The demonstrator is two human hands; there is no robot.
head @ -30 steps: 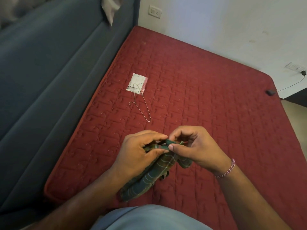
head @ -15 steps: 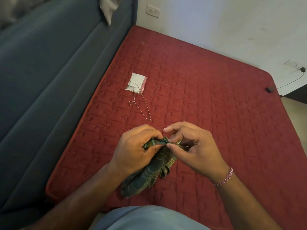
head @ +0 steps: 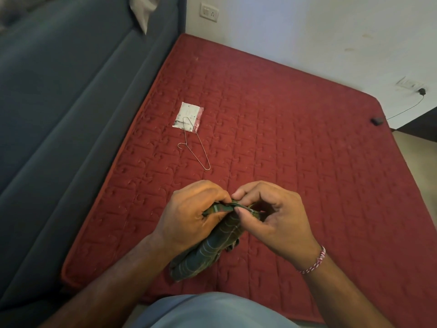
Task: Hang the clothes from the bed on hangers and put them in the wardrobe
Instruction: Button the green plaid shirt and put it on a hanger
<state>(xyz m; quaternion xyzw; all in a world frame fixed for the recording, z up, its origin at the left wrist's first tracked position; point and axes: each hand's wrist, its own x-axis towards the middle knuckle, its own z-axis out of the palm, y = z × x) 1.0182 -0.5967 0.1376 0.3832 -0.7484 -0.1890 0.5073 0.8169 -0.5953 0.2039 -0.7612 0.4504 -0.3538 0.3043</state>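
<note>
Here we held a bunched green checked garment (head: 208, 252) over the red mattress (head: 307, 162), left hand (head: 191, 218) and right hand (head: 276, 221) both pinching its top edge. The wire hanger (head: 196, 145) lay well ahead and slightly left, its long axis running away from us, nearer our left hand, one end resting on a small packet (head: 189, 113) whose print we could not read.

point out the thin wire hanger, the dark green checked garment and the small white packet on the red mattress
thin wire hanger (head: 197, 147), head view, on its long straight side
dark green checked garment (head: 208, 253), head view, on the bunched cloth below the hands
small white packet (head: 189, 112), head view, on its white face
</note>
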